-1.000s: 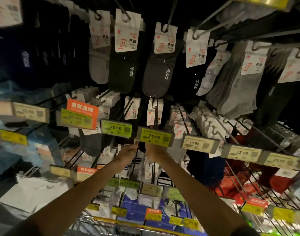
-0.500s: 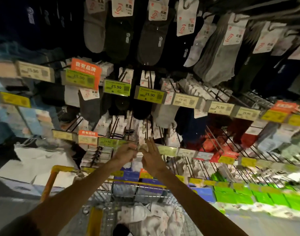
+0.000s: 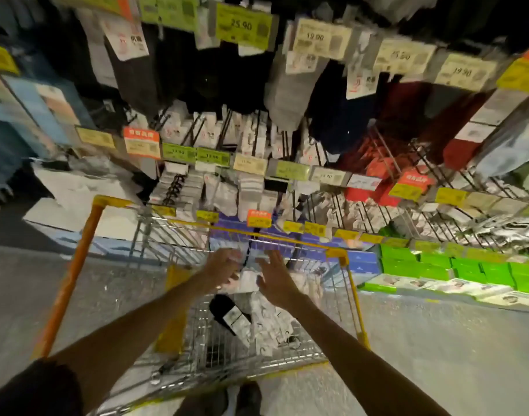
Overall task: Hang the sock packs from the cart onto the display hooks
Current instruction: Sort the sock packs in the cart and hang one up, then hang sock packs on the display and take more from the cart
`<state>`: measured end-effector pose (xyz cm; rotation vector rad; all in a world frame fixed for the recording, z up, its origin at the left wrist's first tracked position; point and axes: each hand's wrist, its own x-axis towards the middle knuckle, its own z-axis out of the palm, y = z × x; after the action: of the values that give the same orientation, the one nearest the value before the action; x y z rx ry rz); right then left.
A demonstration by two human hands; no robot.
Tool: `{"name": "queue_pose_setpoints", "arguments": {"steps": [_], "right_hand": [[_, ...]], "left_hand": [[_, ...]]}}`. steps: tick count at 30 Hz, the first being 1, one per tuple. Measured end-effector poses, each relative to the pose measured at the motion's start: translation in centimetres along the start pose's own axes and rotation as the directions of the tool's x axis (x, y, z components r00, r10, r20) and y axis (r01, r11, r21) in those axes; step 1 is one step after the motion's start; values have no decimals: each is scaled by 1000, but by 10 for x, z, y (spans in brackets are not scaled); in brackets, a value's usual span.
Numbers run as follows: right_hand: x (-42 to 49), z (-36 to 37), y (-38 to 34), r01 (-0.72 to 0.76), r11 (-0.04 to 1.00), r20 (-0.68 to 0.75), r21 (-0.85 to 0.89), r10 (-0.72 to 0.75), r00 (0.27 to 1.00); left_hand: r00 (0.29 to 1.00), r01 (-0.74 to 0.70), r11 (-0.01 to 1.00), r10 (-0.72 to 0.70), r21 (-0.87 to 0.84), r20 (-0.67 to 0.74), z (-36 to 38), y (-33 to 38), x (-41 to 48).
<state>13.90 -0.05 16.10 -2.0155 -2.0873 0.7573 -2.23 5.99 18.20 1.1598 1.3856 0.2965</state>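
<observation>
Head view: reaching over the cart [image 3: 75, 265]

The right hand [image 3: 275, 277] is held over the cart with fingers spread wide. The left hand [image 3: 222, 270] is blurred, so its grip cannot be told. White sock packs [image 3: 269, 315] are piled in the cart, below both hands.

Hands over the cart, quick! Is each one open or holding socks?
Left hand: cannot tell; too blurred, fingers curled beside white sock packs in the yellow-framed wire cart.
Right hand: open, fingers spread, holding nothing.
</observation>
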Motion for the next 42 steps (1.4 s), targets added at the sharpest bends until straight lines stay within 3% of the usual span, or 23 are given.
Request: {"name": "queue_pose_setpoints", "arguments": {"steps": [7,9,13,19,23,26,30,33,35,38,40,42], "right_hand": [[-57,89,66,-121,973,44,196,115,992],[-60,112,87,-223,967,151,127,203,967],[-49,167,135,-254,967,321,-8,243,915],[-15,257,154,-163,984,548,-73,176,817],[14,311,160,-101,993,598,-68,121,792],[28,332,168,-43,995,614,-87,88,785],[49,368,178,21,994,629,-111,54,776],[60,392,191,89,973,527,-212,37,849],[62,402,203,12,977,413,-211,78,907],[58,403,216,20,974,313,-224,53,948],[52,390,218,222,903,367,-369,-78,927],[51,374,221,406,729,475,-551,-125,871]], "left_hand": [[982,170,982,-176,83,67,80,-121,18],[984,169,974,-176,152,35,92,-151,41],[967,254,947,-254,195,-24,119,-216,81],[951,286,894,-309,345,13,144,-299,104],[934,214,823,-331,526,138,137,-336,127],[951,153,786,-282,599,126,130,-356,145],[953,100,630,-283,770,107,135,-383,167],[994,-58,528,-44,847,96,149,-391,180],[984,-177,430,107,885,144,156,-401,189],[948,-308,278,166,910,270,165,-405,205],[943,-326,192,132,926,305,170,-402,217],[942,-331,141,98,933,320,179,-402,224]]}}
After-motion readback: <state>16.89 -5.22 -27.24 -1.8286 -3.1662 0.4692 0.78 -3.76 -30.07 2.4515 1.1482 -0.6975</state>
